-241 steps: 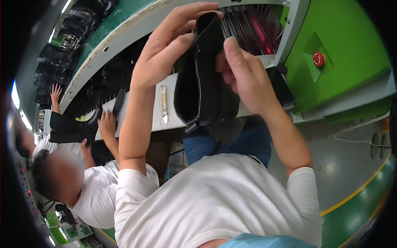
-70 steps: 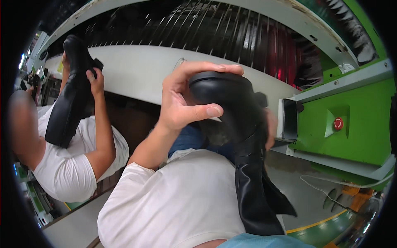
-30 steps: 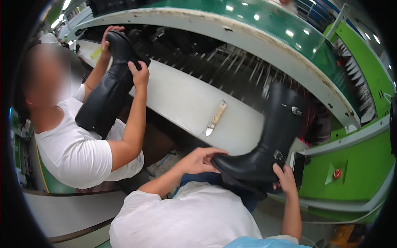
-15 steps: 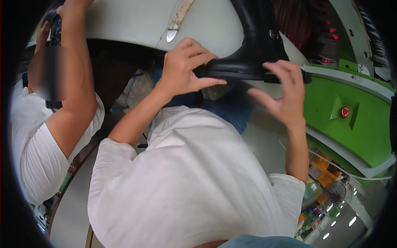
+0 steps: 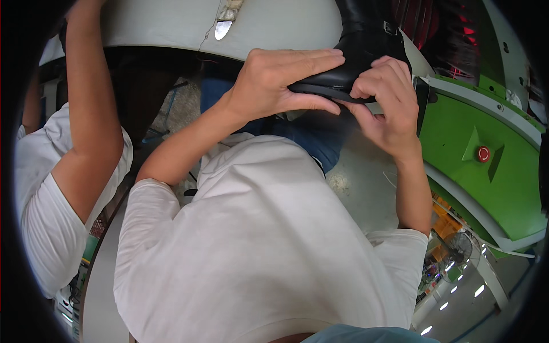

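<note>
A black leather boot (image 5: 366, 37) with a small buckle stands at the near edge of the pale worktable, its toe pointing left. My left hand (image 5: 274, 80) is closed round the toe, fingers laid over the upper and thumb beneath the sole edge. At the heel end, my right hand (image 5: 392, 106) grips the boot's lower side with curled fingers, its thumb under the sole. Both hands cover much of the foot part. Left of the boot lies a short blade (image 5: 224, 27) with a wrapped handle.
The pale worktable (image 5: 154, 23) curves across the front. A green machine housing (image 5: 457, 126) with a red push button (image 5: 483, 154) stands close on the right, near red-lit dark strips (image 5: 457, 34). At left, a co-worker's arm (image 5: 94, 103) reaches over the table.
My left hand has slid right, further over the toe. The right hand, apart and blurred before, has closed on the heel end. The co-worker's arm has shifted left.
</note>
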The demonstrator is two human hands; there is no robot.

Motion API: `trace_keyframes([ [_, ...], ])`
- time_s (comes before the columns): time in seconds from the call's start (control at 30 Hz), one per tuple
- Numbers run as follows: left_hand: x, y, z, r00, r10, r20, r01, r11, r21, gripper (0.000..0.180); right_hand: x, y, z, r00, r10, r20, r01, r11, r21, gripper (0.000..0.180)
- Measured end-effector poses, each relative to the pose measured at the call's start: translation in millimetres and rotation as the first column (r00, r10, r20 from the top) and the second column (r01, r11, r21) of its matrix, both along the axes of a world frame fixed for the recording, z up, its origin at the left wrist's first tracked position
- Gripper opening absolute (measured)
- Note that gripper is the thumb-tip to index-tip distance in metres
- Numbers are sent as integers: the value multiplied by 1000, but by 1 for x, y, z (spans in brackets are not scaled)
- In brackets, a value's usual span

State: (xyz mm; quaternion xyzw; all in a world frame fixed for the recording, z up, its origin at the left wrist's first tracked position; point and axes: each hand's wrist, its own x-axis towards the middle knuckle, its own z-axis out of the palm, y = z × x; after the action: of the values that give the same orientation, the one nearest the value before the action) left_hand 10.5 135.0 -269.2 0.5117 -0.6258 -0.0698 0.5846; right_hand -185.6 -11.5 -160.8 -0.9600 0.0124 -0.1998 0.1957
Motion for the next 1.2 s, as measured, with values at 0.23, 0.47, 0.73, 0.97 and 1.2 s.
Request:
trace_keyframes([
  [0.23, 1, -2, 6, 998, 2, -58, 2, 998, 66, 79, 12, -14, 14, 992, -21, -122, 45, 978, 203, 41],
  [0.47, -10, 0, 6, 980, 7, -201, 9, 997, 80, 68, 23, -20, 24, 934, -90, -345, 230, 890, 393, 51],
  [0.73, -16, 0, 8, 975, -21, -221, 48, 992, 117, 69, 13, -25, 19, 871, -179, -458, 413, 771, 484, 87],
  [0.97, 9, 3, 4, 937, -186, -296, 240, 959, 154, 78, 3, -25, 10, 959, -128, -254, 243, 834, 496, 80],
  [1.2, 31, -7, 17, 932, -257, -258, 327, 901, 286, 72, -16, -24, -1, 952, -294, 79, 257, 916, 309, 62],
])
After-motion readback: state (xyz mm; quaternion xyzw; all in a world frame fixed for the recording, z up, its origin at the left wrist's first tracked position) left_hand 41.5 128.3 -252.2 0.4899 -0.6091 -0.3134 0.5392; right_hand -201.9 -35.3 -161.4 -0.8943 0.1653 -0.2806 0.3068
